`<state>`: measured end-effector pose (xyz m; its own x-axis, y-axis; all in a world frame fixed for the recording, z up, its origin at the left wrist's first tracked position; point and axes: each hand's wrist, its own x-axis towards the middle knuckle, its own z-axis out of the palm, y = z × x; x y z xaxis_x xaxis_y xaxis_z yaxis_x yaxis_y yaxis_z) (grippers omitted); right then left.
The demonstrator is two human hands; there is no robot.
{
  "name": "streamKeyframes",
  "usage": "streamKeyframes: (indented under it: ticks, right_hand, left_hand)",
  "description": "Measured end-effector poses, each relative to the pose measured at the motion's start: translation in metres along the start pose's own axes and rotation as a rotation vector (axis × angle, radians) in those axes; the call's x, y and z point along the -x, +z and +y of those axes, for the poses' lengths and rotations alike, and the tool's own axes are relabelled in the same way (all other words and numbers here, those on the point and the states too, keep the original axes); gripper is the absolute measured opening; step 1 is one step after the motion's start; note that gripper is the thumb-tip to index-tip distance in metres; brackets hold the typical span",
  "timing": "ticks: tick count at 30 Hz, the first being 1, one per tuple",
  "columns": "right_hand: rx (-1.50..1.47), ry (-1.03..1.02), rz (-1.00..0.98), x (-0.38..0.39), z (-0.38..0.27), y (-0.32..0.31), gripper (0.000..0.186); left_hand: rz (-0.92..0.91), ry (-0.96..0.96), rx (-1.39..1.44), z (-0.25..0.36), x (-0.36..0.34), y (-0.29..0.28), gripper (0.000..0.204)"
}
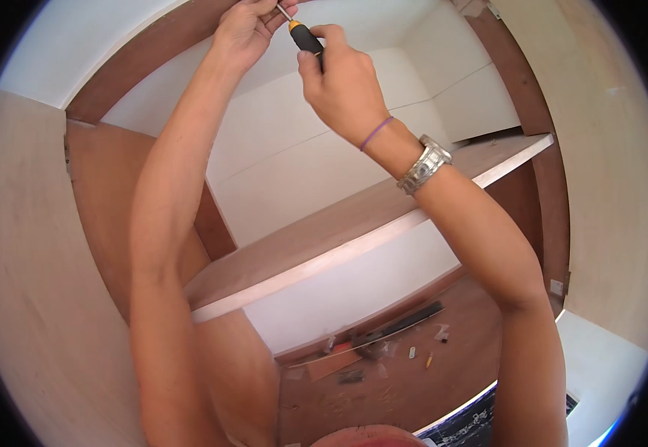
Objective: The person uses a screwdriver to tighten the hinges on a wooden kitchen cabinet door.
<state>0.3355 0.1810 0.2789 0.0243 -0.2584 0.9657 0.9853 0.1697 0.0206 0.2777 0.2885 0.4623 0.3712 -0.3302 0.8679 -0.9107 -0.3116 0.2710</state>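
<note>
Both my arms reach up into a wooden cabinet. My right hand is closed around the black and yellow handle of a screwdriver, whose metal shaft points up and to the left. At the shaft's tip, against the top edge of the view, my left hand has its fingers bent together. What those fingers pinch is cut off or too small to make out. Just above them runs the cabinet's brown upper frame.
A tilted wooden shelf with a pale front edge crosses below my hands. On the brown bottom board lie a dark-handled hammer, a small yellow piece and several scraps. Open pale doors flank the cabinet.
</note>
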Motion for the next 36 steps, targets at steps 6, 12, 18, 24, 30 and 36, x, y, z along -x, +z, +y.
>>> streamKeyframes:
  ticks: [6, 12, 18, 24, 30, 36]
  right_hand:
    - [0.024, -0.087, 0.048, 0.008, 0.016, 0.002, 0.045]
    - [-0.202, 0.163, -0.154, 0.004, 0.003, -0.006, 0.046]
    - [-0.366, 0.296, -0.133, 0.011, 0.013, 0.000, 0.044]
    - [-0.754, 0.532, -0.186, 0.000, 0.014, -0.009, 0.043]
    - [-0.556, 0.369, -0.171, 0.007, 0.007, 0.003, 0.034]
    - [0.294, -0.140, 0.121, 0.001, 0.011, 0.008, 0.034]
  left_hand:
    - [0.049, -0.012, -0.006, -0.004, -0.011, -0.004, 0.024]
    - [0.114, -0.024, -0.023, 0.000, -0.006, -0.002, 0.025]
    - [0.179, -0.025, -0.042, -0.001, -0.005, 0.005, 0.024]
    - [-0.004, -0.081, 0.135, 0.000, 0.003, 0.003, 0.029]
    - [0.079, -0.090, -0.037, 0.005, 0.010, 0.002, 0.028]
    - [0.121, -0.041, -0.027, -0.002, 0.002, 0.005, 0.022]
